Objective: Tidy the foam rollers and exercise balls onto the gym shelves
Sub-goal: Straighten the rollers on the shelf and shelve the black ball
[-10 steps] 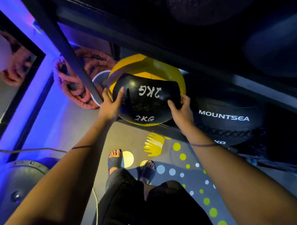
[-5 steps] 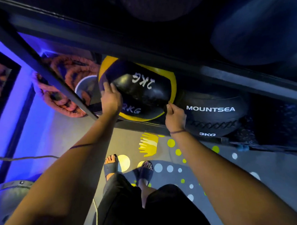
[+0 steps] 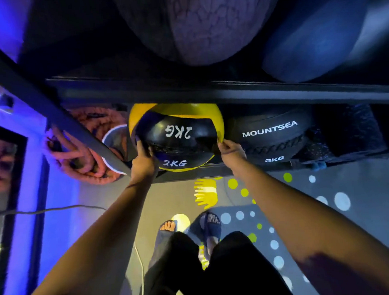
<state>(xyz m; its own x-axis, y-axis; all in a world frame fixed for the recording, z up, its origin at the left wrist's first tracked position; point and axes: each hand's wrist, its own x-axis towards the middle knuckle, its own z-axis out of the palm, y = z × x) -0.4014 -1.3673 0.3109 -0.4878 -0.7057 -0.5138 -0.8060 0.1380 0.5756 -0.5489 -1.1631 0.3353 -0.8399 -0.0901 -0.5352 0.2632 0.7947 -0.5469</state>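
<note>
A black and yellow 2KG medicine ball (image 3: pixel 177 141) sits in the bottom shelf (image 3: pixel 190 173) of the dark rack. My left hand (image 3: pixel 142 159) grips its left side and my right hand (image 3: pixel 230 149) presses on its right edge. Right beside it lies a black MOUNTSEA 3KG ball (image 3: pixel 271 137), touching or nearly touching the first. On the shelf above rest a large dark textured exercise ball (image 3: pixel 192 24) and a blue ball (image 3: pixel 322 37).
A coiled orange battle rope (image 3: pixel 85 165) and a white bucket rim (image 3: pixel 113 139) stand left of the rack, behind a slanted rack post (image 3: pixel 54 113). A cable (image 3: pixel 47 209) crosses the floor at left. My feet in sandals stand on a dotted mat (image 3: pixel 247 216).
The 2KG ball has gone deeper into the bottom shelf and turned a little. My hands slid lower on its sides, and my view has risen toward the upper shelf.
</note>
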